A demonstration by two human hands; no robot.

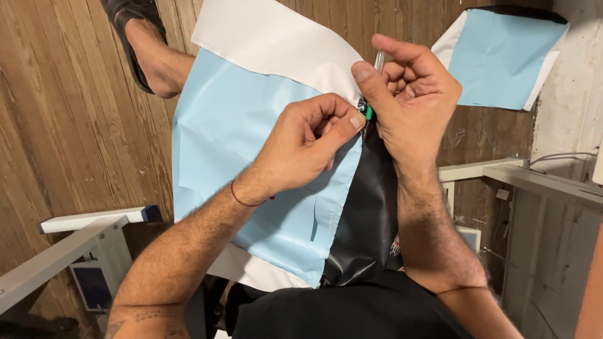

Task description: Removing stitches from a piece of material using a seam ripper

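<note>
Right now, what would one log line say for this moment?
left hand: pinching light blue fabric edge | right hand: gripping clear pen | black fabric: under right wrist

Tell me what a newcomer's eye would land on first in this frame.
At centre, the left hand and right hand meet, pinching a small green piece at the edge of a pale blue sheet on the lap. A glossy black fabric hangs beneath them. A sandalled foot rests on the wooden floor, upper left.

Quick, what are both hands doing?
Left hand: closed, pinching the light blue sheet.
Right hand: closed on a thin clear tool.
</note>
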